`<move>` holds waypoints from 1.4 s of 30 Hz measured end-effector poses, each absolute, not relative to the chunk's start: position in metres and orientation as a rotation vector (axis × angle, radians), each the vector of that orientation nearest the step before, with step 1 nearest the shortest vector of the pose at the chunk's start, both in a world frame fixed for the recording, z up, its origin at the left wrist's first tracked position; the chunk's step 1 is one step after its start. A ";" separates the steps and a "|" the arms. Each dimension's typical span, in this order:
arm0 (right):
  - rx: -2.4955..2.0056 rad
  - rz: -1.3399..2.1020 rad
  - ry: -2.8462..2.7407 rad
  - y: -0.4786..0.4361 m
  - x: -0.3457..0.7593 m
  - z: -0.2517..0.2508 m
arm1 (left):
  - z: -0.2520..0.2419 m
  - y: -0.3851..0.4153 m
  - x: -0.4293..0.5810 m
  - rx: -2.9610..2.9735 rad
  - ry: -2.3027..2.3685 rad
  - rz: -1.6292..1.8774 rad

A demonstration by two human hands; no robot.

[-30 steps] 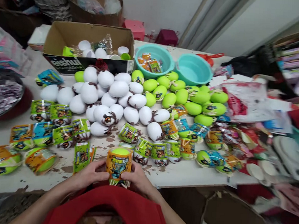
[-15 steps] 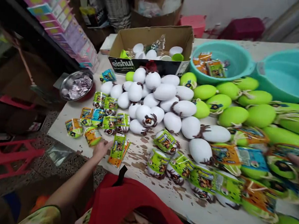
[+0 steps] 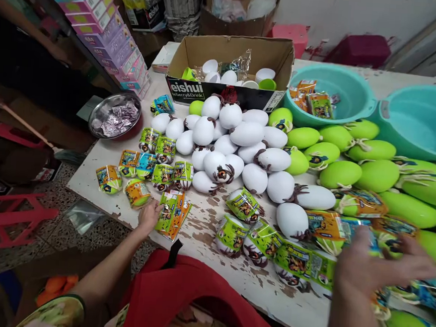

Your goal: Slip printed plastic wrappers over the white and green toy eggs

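My left hand [image 3: 150, 216] is at the table's near left, its fingers closed on the left edge of a few flat green and orange packets [image 3: 173, 215]. The packets overlap in a small fan on the tabletop. My right hand [image 3: 375, 266], slightly blurred, hangs with spread fingers and nothing visible in it over wrapped eggs at the right. It hides part of a blue wrapper [image 3: 358, 233] and an orange-and-green wrapped egg [image 3: 380, 297]. Beside my left hand sits an orange-wrapped green egg [image 3: 137, 192]. Several green-wrapped white eggs [image 3: 231, 235] lie between my hands.
Plain white eggs [image 3: 246, 134] with brown claw-like pieces and lime-green eggs [image 3: 340, 174] crowd the table. Behind stand a cardboard box [image 3: 223, 95] of shells and two turquoise basins [image 3: 329, 122]. A metal bowl [image 3: 136, 123] with small sachets stands left, near stacked boxes [image 3: 114, 41].
My right hand has come in from the right edge towards the middle, its fingers now spread. My left hand stays at the packets, which now fan out more. The view has shifted slightly.
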State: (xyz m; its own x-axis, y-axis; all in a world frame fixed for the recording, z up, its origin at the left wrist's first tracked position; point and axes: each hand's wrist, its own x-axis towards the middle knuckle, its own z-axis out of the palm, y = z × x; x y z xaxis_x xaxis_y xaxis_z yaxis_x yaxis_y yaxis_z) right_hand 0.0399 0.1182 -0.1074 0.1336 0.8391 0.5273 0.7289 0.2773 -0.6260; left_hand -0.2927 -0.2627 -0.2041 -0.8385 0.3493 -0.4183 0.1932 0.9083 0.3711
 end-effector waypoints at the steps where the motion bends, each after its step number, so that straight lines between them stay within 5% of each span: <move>1: -1.442 0.308 -1.658 0.080 0.020 -0.109 | -0.197 -0.265 -0.291 0.411 2.571 0.464; 6: -1.186 2.138 -1.787 -0.079 -0.091 -0.123 | -0.160 -0.264 -0.273 0.514 2.393 0.685; 9: -1.024 2.552 -1.697 -0.112 -0.128 -0.139 | -0.142 -0.254 -0.261 0.496 2.186 0.901; 17: -1.282 2.157 -1.987 -0.090 -0.145 -0.156 | -0.135 -0.245 -0.264 0.406 2.092 1.084; 25: -1.144 1.693 -2.345 -0.065 -0.155 -0.130 | -0.118 -0.217 -0.283 0.011 1.403 1.688; 32: -1.244 1.092 -2.183 0.036 -0.187 -0.104 | -0.115 -0.150 -0.340 -0.143 1.395 1.895; 38: -1.219 1.516 -2.399 0.077 -0.225 -0.131 | -0.150 -0.083 -0.355 -0.246 1.327 1.772; 42: -1.288 2.017 -1.914 0.058 -0.214 -0.126 | -0.148 -0.087 -0.349 -0.259 1.294 1.762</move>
State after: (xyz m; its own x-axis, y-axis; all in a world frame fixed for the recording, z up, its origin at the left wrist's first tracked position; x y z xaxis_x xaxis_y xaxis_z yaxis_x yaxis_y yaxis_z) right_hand -0.2144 0.0577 -0.1259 -0.6442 0.5750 -0.5042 0.4735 -0.2179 -0.8534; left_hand -0.3493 -0.0874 -0.1484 -0.5677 0.5366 -0.6243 -0.7562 -0.0401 0.6532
